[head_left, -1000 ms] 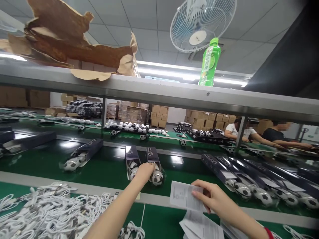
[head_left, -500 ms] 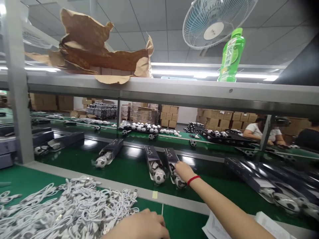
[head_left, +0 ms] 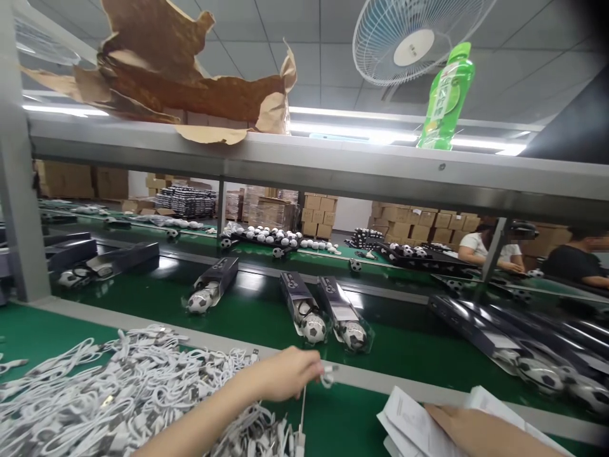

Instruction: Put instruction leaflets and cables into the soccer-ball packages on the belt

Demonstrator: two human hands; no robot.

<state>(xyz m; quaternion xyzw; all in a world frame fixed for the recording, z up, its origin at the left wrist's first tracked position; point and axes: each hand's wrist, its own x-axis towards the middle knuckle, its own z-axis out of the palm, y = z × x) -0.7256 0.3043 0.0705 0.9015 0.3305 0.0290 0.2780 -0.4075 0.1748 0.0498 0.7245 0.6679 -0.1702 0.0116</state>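
My left hand (head_left: 289, 373) is closed on a white USB cable (head_left: 328, 376), over the near edge of the green belt. Many looped white cables (head_left: 143, 387) lie in a heap on the left of the table. At the lower right, my right hand (head_left: 457, 422) rests on folded white paper sheets (head_left: 412, 422); its fingertips are hard to make out. Two open dark boxes (head_left: 297, 289) (head_left: 333, 295) stand side by side on the belt, a soccer-ball-patterned item (head_left: 354, 335) in clear plastic showing at the near end of each.
Another open box (head_left: 221, 273) lies on the belt, with more boxes (head_left: 471, 330) at right. A metal shelf (head_left: 333, 155) crosses above, carrying brown paper (head_left: 190, 95) and a green bottle (head_left: 447, 98). Two people work at the far right.
My right hand has moved from the right-hand box down to the paper sheets. My left hand has moved up and forward, and a cable now shows in it. The camera view has shifted slightly.
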